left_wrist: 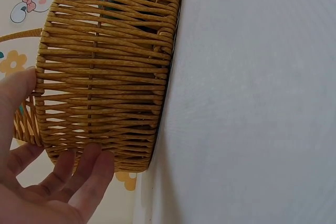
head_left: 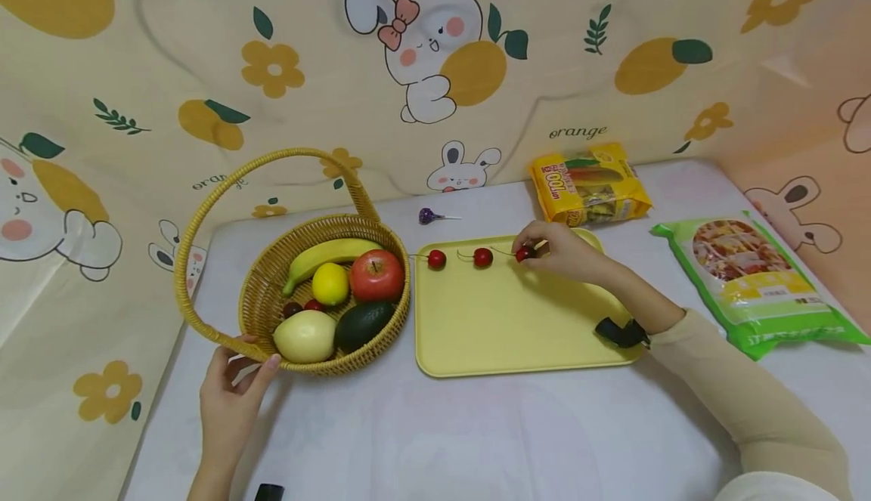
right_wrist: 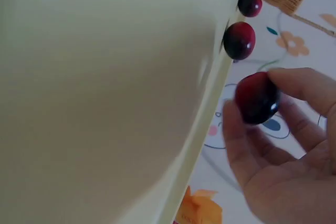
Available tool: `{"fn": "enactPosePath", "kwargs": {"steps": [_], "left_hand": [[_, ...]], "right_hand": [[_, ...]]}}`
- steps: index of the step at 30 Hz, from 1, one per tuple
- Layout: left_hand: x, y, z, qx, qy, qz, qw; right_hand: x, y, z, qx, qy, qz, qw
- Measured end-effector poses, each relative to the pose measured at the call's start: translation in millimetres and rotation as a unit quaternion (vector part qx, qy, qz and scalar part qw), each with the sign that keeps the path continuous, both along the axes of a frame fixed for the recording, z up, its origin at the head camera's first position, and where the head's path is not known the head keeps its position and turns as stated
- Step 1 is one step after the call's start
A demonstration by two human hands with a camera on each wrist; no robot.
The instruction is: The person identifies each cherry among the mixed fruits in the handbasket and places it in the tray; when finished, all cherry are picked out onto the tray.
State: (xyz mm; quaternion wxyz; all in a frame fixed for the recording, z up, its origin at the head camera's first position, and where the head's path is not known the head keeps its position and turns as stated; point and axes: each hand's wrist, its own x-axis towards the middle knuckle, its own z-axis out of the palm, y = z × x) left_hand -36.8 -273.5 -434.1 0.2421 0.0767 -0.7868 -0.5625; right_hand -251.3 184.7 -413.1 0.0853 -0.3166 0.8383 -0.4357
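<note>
Between right thumb and fingertips, my right hand (head_left: 568, 252) pinches a red cherry (right_wrist: 257, 98) with a thin stem, over the back part of a yellow tray (head_left: 524, 327). Two more cherries, one nearer the middle (head_left: 483, 258) and one by the left corner (head_left: 436, 259), lie along the tray's back edge. My left hand (head_left: 231, 388) holds the rim of a wicker basket (left_wrist: 105, 77) near the foot of its handle, thumb at the rim and fingers against the woven side. Inside the basket are a banana (head_left: 333, 255), a red apple (head_left: 376, 276), a lemon (head_left: 330, 283) and other fruit.
A purple-wrapped lollipop (head_left: 426, 216) lies behind the tray. At the back right is a yellow snack package (head_left: 588, 187), and a green and white food bag (head_left: 755, 274) lies on the right. A printed cloth backdrop (head_left: 544, 25) rises behind the white table (head_left: 476, 440).
</note>
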Motion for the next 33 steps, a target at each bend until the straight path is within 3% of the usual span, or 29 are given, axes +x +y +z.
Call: {"fn": "enactPosePath", "kwargs": {"steps": [6,12,33], "left_hand": [[0.5,-0.5,-0.7,0.004,0.003,0.0,1.0],[0.7,-1.0,-1.4,0.004,0.008,-0.003,1.0],[0.4,-0.4,-0.8,-0.008,0.004,-0.002,1.0]], "right_hand": [[-7.3,1.2,-1.0,0.075,0.011,-0.023,0.9969],[-10.1,2.3,-1.3,0.109,0.029,-0.036,0.9929],[-10.1,2.3,-5.8,0.116,0.051,-0.047,0.9908]]}}
